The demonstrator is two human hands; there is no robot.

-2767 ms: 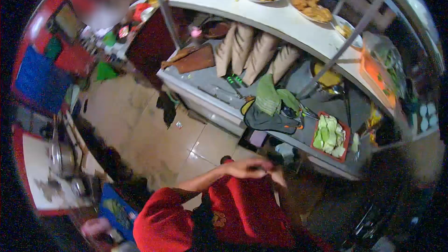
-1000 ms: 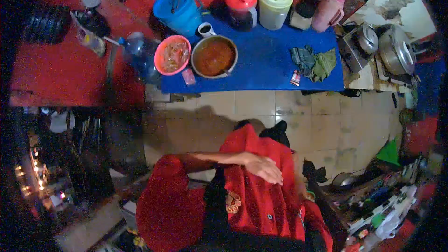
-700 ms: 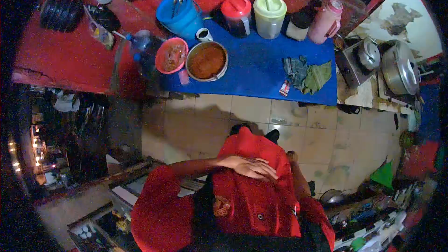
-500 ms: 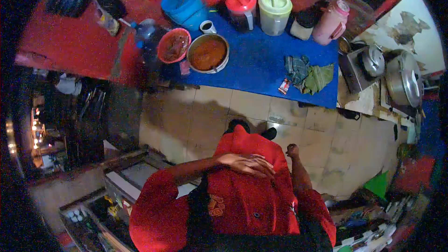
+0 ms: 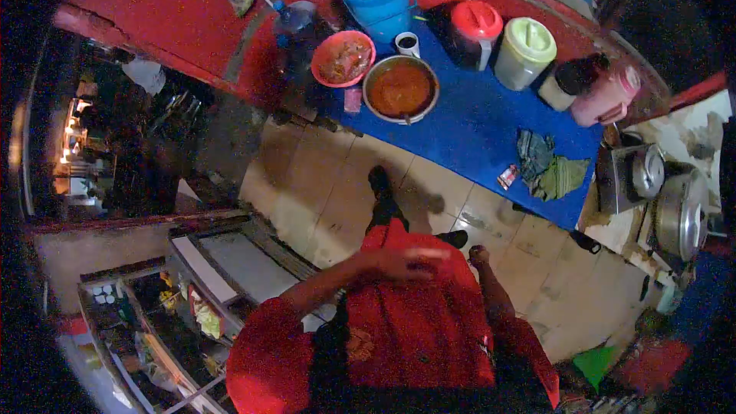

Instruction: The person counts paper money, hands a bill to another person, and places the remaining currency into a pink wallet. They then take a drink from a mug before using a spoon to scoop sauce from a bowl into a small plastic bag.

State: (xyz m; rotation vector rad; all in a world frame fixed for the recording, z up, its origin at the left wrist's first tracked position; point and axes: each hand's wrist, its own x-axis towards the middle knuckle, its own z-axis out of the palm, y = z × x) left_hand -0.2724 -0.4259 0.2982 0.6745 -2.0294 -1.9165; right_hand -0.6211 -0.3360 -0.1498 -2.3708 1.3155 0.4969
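- Ahead of you, across the tiled floor [image 5: 330,176], the blue table [image 5: 491,130] stands well apart from both hands
- Down on your chest, the red shirt [image 5: 414,337] is the one thing a hand touches
- At the table's left end, the pot [image 5: 400,90] sits just beside the pink bowl [image 5: 343,59]
- Your left hand [image 5: 406,261] lies across the shirt, blurred, fingers seemingly flat and released, holding nothing
- Your right hand [image 5: 478,253] hangs at your side, curled into a loose fist, nothing visible in it
- Judged step: walking, hands free; any reach for the table calls for closing that gap first
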